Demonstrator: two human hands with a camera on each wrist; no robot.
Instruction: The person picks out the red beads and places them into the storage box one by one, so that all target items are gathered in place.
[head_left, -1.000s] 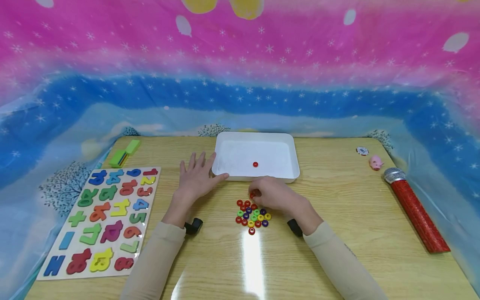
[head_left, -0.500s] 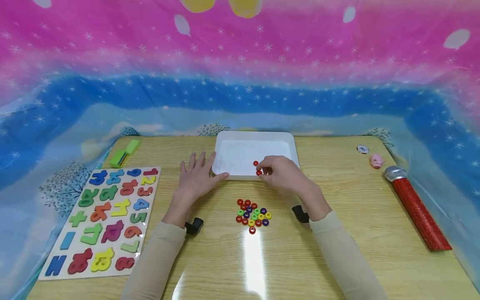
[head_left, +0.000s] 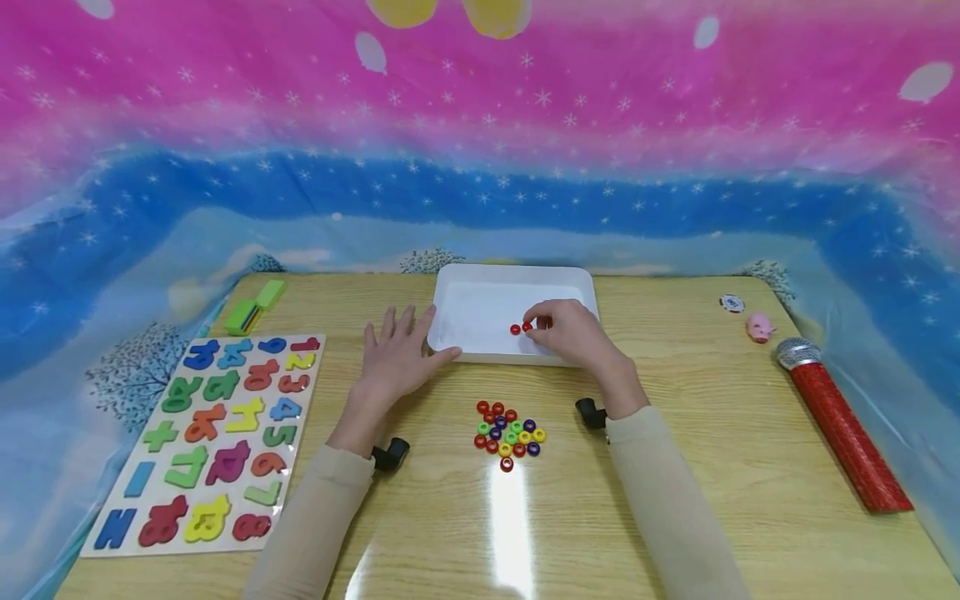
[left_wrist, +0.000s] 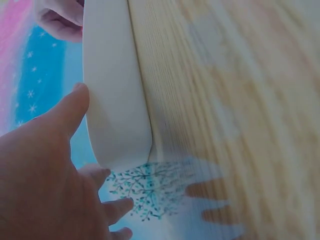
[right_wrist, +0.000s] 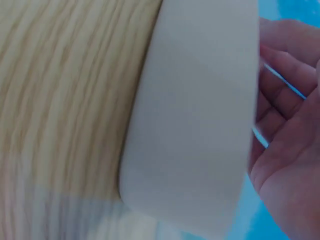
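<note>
My right hand [head_left: 570, 329] pinches a red ring bead [head_left: 527, 327] between thumb and fingertips, low inside the white tray [head_left: 480, 354]. Just left of it another red bead [head_left: 515, 330] lies on the tray floor. My left hand [head_left: 397, 354] is spread with straight fingers at the tray's left front corner; the left wrist view shows its thumb [left_wrist: 77, 100] against the tray's outer wall [left_wrist: 112, 90]. In the right wrist view the tray wall [right_wrist: 195, 115] hides my right fingertips. Nearer to me on the table is a loose cluster of red, green, yellow and purple beads [head_left: 507, 464].
A number puzzle board [head_left: 296, 454] lies at the left, with green blocks [head_left: 242, 317] behind it. To the right are a red toy microphone [head_left: 847, 433], a pink pig figure [head_left: 760, 327] and a poker chip [head_left: 732, 303]. A patterned cloth [head_left: 480, 192] rises behind the wooden table [head_left: 675, 358].
My right hand has carried a red bead from the cluster over the tray's front rim and down beside the other red bead. The left hand has stayed in place.
</note>
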